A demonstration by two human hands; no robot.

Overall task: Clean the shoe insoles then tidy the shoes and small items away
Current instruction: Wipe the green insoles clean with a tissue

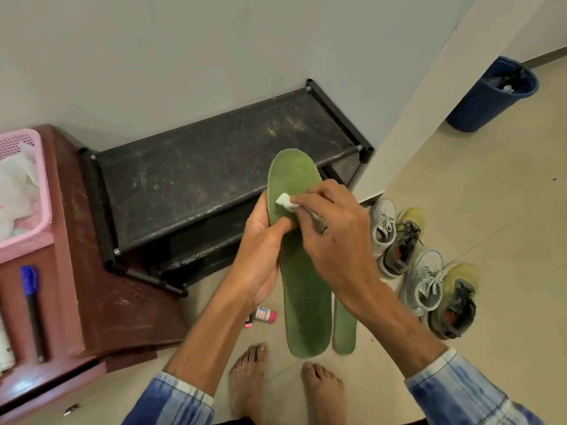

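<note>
A long green insole [302, 289] stands upright in front of me. My left hand [260, 259] grips its left edge, with the thumb laid across its face. My right hand [331, 237] pinches a small white pad [287, 201] and presses it on the upper part of the insole. A second green insole [344, 328] lies on the floor just right of the held one, partly behind my right forearm. Two pairs of shoes, grey-white [422, 282] and yellow-grey [457, 302], stand on the floor at the right. A small pink bottle [264, 315] lies on the floor below my left wrist.
A black two-tier shoe rack [214, 167] stands against the wall behind the hands. At the left a brown cabinet [101, 271] carries a pink basket [40, 216] with tissues and a blue pen [32, 299]. A blue bin [487, 99] sits at the far right. My bare feet are below.
</note>
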